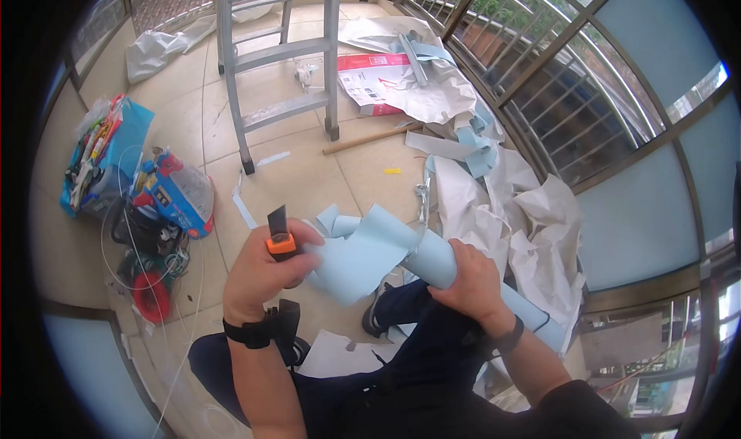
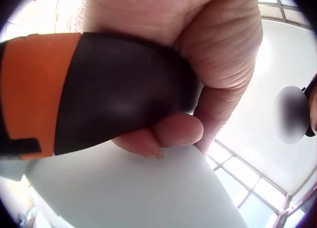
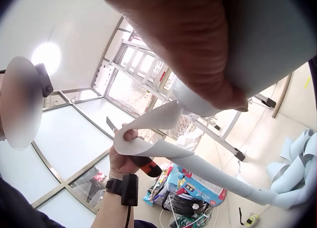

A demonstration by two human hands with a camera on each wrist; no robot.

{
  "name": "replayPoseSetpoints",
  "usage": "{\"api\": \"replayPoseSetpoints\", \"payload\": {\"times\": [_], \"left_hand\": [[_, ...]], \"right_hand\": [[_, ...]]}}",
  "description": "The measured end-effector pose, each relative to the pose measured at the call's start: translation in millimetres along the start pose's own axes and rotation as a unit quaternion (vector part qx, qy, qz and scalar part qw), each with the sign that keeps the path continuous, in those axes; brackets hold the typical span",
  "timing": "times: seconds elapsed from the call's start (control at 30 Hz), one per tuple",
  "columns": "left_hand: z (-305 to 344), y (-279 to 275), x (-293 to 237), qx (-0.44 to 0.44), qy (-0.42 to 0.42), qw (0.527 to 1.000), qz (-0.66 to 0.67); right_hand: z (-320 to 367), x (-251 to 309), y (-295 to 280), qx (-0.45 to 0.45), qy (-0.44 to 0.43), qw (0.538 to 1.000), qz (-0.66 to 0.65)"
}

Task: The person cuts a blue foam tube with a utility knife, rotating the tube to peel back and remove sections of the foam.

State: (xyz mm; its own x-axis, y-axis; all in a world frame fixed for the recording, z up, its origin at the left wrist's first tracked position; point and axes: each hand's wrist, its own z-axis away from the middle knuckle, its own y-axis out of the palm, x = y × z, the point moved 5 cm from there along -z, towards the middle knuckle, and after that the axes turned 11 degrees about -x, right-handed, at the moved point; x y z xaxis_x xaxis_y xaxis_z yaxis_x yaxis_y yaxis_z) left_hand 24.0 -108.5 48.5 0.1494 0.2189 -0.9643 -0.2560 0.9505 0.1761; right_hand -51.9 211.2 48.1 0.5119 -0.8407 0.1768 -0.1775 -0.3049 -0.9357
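In the head view my left hand (image 1: 266,265) grips an orange and black utility knife (image 1: 281,244), its blade pointing up. The same hand holds the end of a light-blue sheet (image 1: 359,257) that comes off a roll (image 1: 432,263). My right hand (image 1: 475,281) grips that roll around its middle, over the right leg. Close up in the left wrist view, fingers curl round the knife handle (image 2: 119,89) above the pale sheet (image 2: 138,188). From the right wrist view, a long curled strip (image 3: 213,173) hangs from the left hand (image 3: 121,161) down towards the floor.
A stepladder (image 1: 282,53) stands ahead. Bags of tools (image 1: 174,192) and a red coil (image 1: 151,296) lie at the left. Crumpled white sheeting (image 1: 502,207), a cardboard tube (image 1: 370,138) and blue offcuts lie ahead and right, beside the railed windows. A tape measure (image 3: 251,219) is on the floor.
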Motion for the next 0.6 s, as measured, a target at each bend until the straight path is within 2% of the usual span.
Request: {"api": "replayPoseSetpoints", "payload": {"times": [0.03,0.1,0.13,0.2,0.23,0.3,0.37,0.43,0.47,0.53,0.6], "left_hand": [[0,-2,-2,0.001,0.000,1.000,0.000],[-1,-4,-3,0.038,0.029,0.988,-0.146],[-1,-3,2,0.039,0.029,0.988,-0.146],[-3,-6,1,-0.085,0.112,0.941,-0.307],[-1,0,-2,-0.085,0.112,0.941,-0.307],[7,12,-7,-0.174,0.023,0.948,-0.265],[14,34,1,-0.154,0.014,0.952,-0.263],[21,69,4,-0.077,0.187,0.927,-0.317],[21,80,7,-0.076,0.186,0.927,-0.317],[21,103,21,-0.028,0.125,0.921,-0.368],[21,116,31,-0.036,0.128,0.913,-0.385]], "right_hand": [[0,-1,1,0.000,0.001,1.000,0.000],[1,-2,-2,-0.030,-0.016,0.999,-0.010],[1,-2,-4,-0.030,-0.015,0.999,-0.009],[2,-2,-10,-0.021,0.017,0.999,-0.031],[2,-1,-11,-0.021,0.017,0.999,-0.031],[5,-2,-14,-0.040,0.022,0.999,-0.023],[8,1,-13,-0.051,0.020,0.998,-0.015],[9,2,-11,-0.061,0.015,0.998,-0.007],[9,2,-9,-0.066,0.004,0.998,-0.001],[11,2,-4,-0.072,-0.007,0.997,0.006],[12,3,-2,-0.089,-0.029,0.995,0.019]]}}
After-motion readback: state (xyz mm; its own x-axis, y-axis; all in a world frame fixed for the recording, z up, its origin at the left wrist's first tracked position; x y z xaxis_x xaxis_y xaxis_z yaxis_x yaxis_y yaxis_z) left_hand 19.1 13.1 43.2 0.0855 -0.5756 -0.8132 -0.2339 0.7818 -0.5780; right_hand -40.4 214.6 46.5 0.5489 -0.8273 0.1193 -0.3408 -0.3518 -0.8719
